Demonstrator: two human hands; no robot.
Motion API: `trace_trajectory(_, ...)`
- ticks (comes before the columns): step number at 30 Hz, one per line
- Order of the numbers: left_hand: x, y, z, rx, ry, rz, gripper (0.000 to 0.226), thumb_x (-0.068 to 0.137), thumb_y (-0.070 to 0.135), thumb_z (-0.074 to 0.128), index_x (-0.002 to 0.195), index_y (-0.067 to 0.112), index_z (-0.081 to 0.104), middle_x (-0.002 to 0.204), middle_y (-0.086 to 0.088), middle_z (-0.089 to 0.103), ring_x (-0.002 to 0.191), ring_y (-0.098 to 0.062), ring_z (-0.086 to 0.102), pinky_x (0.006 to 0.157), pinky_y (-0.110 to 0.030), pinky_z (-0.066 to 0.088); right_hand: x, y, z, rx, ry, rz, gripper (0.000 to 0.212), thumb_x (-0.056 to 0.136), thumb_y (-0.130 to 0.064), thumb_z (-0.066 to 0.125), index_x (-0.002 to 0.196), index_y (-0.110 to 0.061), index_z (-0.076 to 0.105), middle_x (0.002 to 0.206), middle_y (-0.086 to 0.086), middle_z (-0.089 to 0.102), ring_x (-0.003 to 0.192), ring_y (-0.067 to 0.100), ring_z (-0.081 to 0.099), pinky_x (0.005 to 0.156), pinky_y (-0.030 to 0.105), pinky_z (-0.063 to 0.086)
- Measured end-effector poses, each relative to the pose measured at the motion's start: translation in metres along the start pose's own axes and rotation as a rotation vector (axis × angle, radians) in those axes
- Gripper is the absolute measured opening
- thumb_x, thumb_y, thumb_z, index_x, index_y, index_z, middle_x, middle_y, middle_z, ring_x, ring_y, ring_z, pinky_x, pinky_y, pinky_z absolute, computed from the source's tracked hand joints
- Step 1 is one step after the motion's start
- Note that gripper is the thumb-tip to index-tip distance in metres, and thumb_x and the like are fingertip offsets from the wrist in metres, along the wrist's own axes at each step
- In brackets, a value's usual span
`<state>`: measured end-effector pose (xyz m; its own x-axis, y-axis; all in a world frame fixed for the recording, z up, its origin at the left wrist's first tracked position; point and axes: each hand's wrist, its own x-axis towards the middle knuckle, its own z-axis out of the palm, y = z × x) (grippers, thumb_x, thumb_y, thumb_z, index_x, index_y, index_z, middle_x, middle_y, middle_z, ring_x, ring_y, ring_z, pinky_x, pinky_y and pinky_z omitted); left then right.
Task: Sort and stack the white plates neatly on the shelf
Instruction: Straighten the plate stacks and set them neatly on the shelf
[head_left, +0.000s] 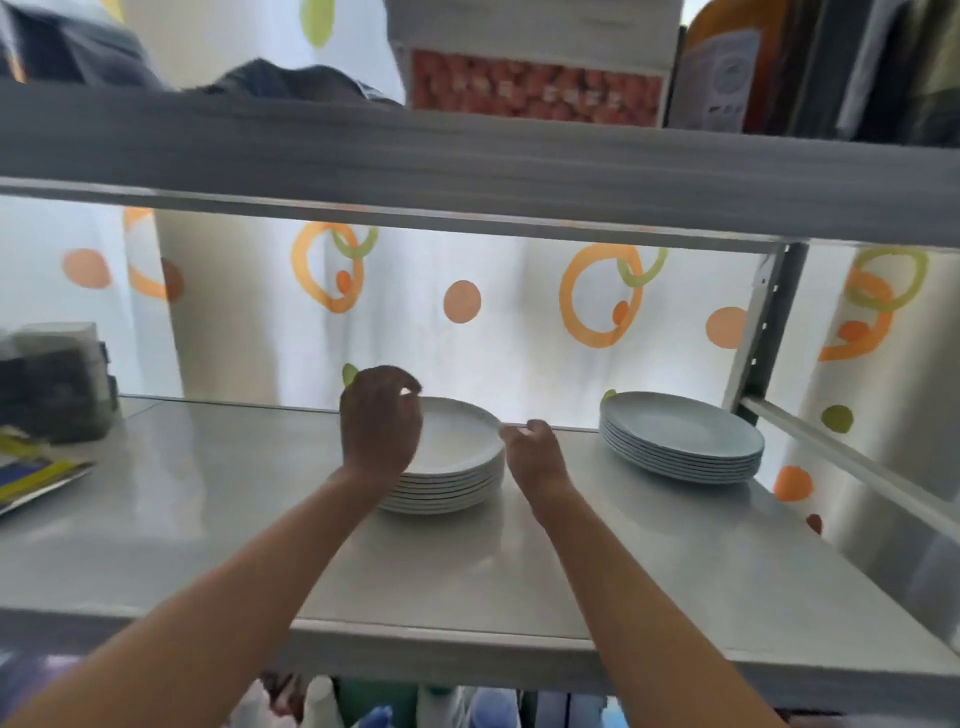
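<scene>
Two stacks of white plates stand on the metal shelf (208, 519). The middle stack (457, 457) holds several plates. My left hand (379, 421) hovers over its left rim, fingers curled, and hides that side. My right hand (535, 452) is at the stack's right rim, its fingertips touching the top plate's edge. Whether either hand truly grips the plate is unclear. The second stack (680, 436), also several plates, sits to the right, apart from both hands.
A dark container (57, 379) and a yellow-blue packet (36, 473) lie at the shelf's left end. The upper shelf board (467, 166) hangs low overhead with boxes on it. A steel upright (763, 332) stands at right. A patterned curtain hangs behind.
</scene>
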<state>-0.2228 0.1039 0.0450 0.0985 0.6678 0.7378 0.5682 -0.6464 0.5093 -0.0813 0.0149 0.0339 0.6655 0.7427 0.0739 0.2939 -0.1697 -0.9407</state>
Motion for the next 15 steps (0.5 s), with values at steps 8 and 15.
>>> trace_trajectory(8, -0.011, -0.038, -0.013, -0.372, -0.345, -0.582, 0.037, 0.084, -0.002, 0.039, 0.119, -0.002, 0.052, 0.118, -0.019, 0.058, 0.114, -0.036, 0.052, 0.094, -0.039, 0.039, -0.025, -0.001, 0.035, -0.054, 0.039, 0.028, 0.042, 0.090, -0.008, 0.042, 0.132, -0.005, 0.044, 0.129, 0.017, 0.057, 0.118, 0.032, 0.052, 0.088, 0.029, 0.036)
trace_trajectory(15, -0.034, -0.022, -0.015, -0.467, -0.314, -0.609, 0.031, 0.082, -0.001, 0.038, 0.107, 0.002, 0.056, 0.111, -0.023, 0.061, 0.106, -0.039, 0.054, 0.090, -0.043, 0.042, -0.059, 0.003, 0.016, -0.011, 0.144, 0.021, 0.046, 0.088, -0.004, 0.041, 0.134, -0.008, 0.046, 0.126, 0.014, 0.059, 0.114, 0.030, 0.053, 0.083, 0.025, 0.034)
